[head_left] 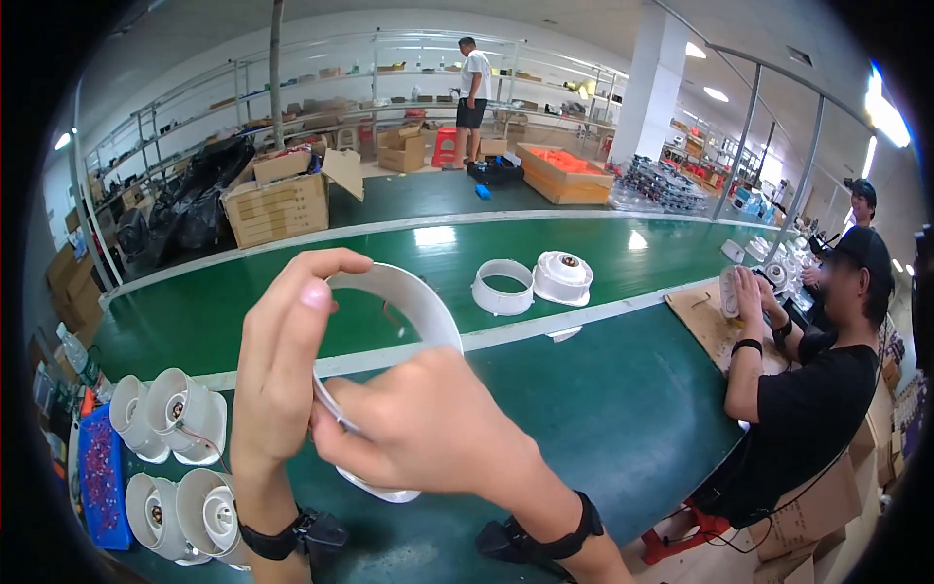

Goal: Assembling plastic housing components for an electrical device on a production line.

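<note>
A white round plastic housing, open like a wide ring, is held tilted above the green table in front of me. My left hand wraps round its left side, the fingers bent over the upper rim. My right hand is closed at its near edge, with the fingertips curled against the rim. The right knuckles hide part of the opening, so whether a small part is also pinched there cannot be seen. A thin reddish wire shows inside the housing. Both wrists wear black straps.
Several white housings with inner parts stand at the left, beside a blue tray of small pieces. Across a pale rail, a white ring and a white lamp-like unit sit on the green belt. At right a co-worker handles a white part.
</note>
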Demonstrator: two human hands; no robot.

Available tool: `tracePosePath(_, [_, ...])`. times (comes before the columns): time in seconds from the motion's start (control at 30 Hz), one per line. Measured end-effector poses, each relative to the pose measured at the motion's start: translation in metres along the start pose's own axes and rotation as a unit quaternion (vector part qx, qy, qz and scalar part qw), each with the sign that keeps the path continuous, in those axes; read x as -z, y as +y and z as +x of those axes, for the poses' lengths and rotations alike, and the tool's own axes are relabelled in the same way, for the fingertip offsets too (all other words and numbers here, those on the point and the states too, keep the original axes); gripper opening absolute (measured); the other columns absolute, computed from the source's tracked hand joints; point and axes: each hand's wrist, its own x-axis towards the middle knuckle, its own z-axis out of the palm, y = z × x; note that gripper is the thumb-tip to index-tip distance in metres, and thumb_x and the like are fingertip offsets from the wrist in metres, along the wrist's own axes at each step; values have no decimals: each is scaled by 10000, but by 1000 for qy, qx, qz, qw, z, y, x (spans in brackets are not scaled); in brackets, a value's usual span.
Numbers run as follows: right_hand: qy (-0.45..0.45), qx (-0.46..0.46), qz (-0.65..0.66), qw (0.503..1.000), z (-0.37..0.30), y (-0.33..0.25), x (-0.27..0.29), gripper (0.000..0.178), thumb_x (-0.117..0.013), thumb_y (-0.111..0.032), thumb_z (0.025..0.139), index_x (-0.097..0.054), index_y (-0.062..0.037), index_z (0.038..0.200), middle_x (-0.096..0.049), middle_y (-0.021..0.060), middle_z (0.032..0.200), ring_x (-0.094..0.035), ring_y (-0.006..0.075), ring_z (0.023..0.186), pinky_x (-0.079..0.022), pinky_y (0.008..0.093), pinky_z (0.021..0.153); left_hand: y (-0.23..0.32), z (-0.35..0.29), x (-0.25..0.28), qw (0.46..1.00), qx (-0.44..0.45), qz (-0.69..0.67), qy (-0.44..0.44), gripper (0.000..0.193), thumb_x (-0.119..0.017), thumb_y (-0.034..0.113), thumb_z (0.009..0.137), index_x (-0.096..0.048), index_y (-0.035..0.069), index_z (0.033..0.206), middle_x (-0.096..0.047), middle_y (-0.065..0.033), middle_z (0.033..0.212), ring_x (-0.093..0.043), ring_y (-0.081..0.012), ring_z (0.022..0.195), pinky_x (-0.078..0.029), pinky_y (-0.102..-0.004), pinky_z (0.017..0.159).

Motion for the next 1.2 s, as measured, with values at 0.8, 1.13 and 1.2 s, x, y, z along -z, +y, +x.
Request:
tracePosePath(0.8, [72,102,296,947,2,17,18,208,-625,-157,829,-684,28,905,-618,111,655,-625,280,555,-479,324,532,-27,-4,30,907,171,-361,-134,641,-426,519,996,-350,89,1465,-509,-124,1384,-512,-220,1257,-449,-404,1004])
tracePosePath(1.13, [-11,-147,592,793,-1,31,12,633,-627,-297,943,-384,39,1421,-604,145,1223,-636,229,1088,-527,359,890,-33,4,25,980,-198,20,-31,873,-850,363,668,-452,59,1384,-518,-190,1295,-531,-326,1223,-448,-416,1008])
tracePosePath(1.2, [21,-226,581,782,2,30,13,496,-544,-231,1000,-430,49,1393,-615,144,1211,-642,170,1016,-512,288,856,-31,5,19,977,-198,32,-73,901,-843,364,658,-439,49,1399,-482,-172,1350,-494,-301,1270,-415,-423,1049])
